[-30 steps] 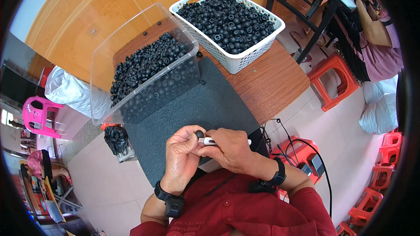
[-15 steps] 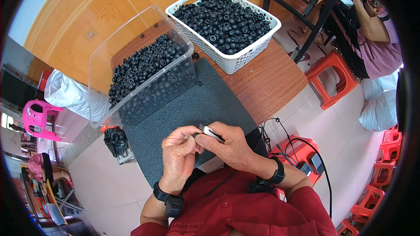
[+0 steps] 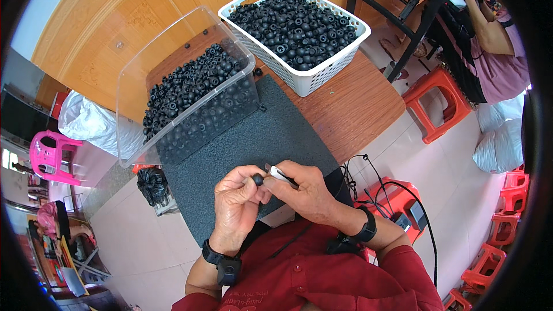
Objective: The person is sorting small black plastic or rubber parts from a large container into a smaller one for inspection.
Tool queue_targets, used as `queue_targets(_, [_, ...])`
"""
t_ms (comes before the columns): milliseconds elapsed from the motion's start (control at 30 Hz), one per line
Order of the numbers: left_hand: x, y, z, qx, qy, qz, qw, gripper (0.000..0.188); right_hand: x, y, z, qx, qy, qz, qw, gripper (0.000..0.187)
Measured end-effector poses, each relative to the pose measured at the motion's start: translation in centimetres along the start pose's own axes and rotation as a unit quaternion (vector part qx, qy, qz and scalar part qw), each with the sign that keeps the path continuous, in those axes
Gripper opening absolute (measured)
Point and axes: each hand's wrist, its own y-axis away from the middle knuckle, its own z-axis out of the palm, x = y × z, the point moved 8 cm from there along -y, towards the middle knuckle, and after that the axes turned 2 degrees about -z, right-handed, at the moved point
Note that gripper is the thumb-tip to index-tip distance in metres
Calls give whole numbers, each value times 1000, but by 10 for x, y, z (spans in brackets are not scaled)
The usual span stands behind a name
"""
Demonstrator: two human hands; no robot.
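Black round piece [image 3: 257, 179] pinched in your left hand [image 3: 235, 198]; white-handled knife [image 3: 277, 173] gripped in your right hand [image 3: 302, 193].
The piece sits at your left fingertips, clamped by thumb and fingers, above the near part of the dark mat [image 3: 294, 132]. It looks round; no long axis can be read. The knife slants from upper left to lower right, its blade [image 3: 267, 167] just beyond the piece and to its right; contact cannot be told. Your right hand is closed on the handle, its thumb near the piece. Farther out stand the clear bin [image 3: 252, 64] and the white basket [image 3: 305, 79], both holding black pieces [image 3: 299, 29].
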Motion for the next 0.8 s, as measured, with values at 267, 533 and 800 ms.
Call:
queue_targets(267, [-1,-5,1,3,-20,8,1000,27,2,-4,-3,8,-19,10,1000,19])
queue_targets(533, [14,-3,17,-5,-51,23,998,26,2,-1,-12,24,-19,17,999,21])
queue_targets(800, [125,-42,87,-4,-289,161,944,22,24,10,-32,33,-20,43,998,28])
